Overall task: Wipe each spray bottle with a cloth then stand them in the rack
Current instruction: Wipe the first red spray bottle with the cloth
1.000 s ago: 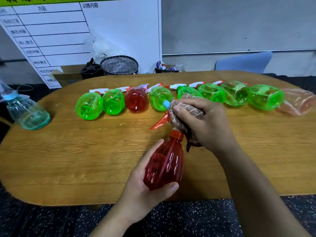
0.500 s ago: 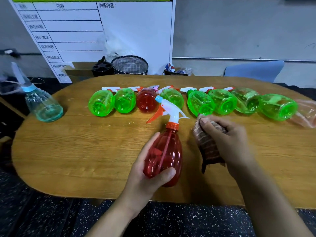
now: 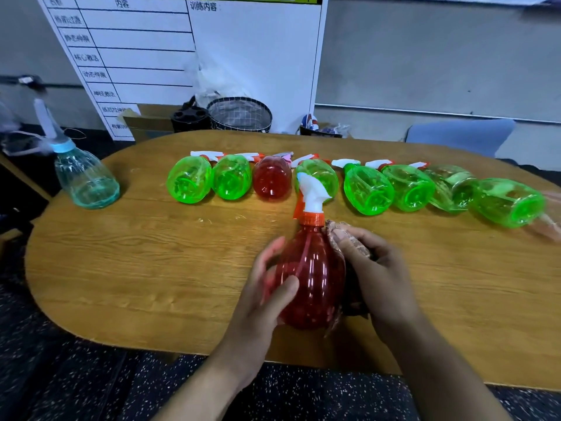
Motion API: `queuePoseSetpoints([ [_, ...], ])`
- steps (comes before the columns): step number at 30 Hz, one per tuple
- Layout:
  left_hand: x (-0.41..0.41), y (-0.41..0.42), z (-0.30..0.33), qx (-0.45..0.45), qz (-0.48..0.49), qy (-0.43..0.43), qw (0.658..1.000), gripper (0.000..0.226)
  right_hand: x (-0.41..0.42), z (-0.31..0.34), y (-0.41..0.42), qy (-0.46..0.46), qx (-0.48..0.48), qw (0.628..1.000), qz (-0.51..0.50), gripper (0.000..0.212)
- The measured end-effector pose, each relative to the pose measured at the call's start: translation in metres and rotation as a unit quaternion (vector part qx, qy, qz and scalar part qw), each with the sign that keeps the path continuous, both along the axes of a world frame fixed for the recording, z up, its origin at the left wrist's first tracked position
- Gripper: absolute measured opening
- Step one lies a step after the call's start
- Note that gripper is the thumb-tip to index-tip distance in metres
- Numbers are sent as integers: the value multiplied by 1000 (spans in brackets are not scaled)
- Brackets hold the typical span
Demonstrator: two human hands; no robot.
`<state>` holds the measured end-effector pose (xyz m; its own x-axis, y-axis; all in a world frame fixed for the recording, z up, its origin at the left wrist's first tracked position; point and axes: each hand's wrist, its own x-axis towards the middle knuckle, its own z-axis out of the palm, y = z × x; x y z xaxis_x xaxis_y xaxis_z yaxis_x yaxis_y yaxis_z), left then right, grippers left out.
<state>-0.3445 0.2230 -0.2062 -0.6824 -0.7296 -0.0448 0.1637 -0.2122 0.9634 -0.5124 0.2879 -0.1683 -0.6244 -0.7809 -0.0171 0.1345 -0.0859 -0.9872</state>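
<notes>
Red spray bottle [image 3: 312,278] gripped upright by left hand [image 3: 267,294], right hand [image 3: 379,275] pressing clutched cloth [image 3: 343,238] against it

Red bottle [image 3: 312,278] at frame centre was glossy translucent plastic with an opaque white-and-orange plastic sprayer [image 3: 311,197]; the cloth [image 3: 340,238] against its right side looked soft, woven, matt brown. Table [image 3: 151,262] was smooth wood-grain with low sheen; the green bottles [image 3: 367,189] across the upper middle and the pale blue bottle [image 3: 86,180] at left were shiny clear plastic.
</notes>
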Motion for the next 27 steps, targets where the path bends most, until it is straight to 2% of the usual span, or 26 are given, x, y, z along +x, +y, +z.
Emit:
queuePoseSetpoints([
  [2,1,0,1,8,0,-1,1000,67,-1,-1,0,11,5,1000,0,25],
  [6,1,-1,1,-16,-2,-9,1000,72,1,0,0,14,-16,1000,17,25],
  [11,-1,-4,3,30,-1,11,999,55,-1,0,1,1,-22,1000,-13,24],
  [15,1,-2,3,32,-3,16,999,52,7,0,-1,54,-34,998,-6,19],
  [17,0,-2,4,10,2,11,1000,62,10,1,-1,70,-45,996,-10,16],
  [20,-2,-2,5,-35,-9,-7,999,96,9,0,-2,83,-55,995,-16,15],
  [21,-2,-1,4,-41,-6,-6,999,98,8,-1,-2,83,-54,995,-21,13],
  [27,-4,0,3,-10,20,16,1000,66,7,-7,-2,145,-44,988,-26,8],
])
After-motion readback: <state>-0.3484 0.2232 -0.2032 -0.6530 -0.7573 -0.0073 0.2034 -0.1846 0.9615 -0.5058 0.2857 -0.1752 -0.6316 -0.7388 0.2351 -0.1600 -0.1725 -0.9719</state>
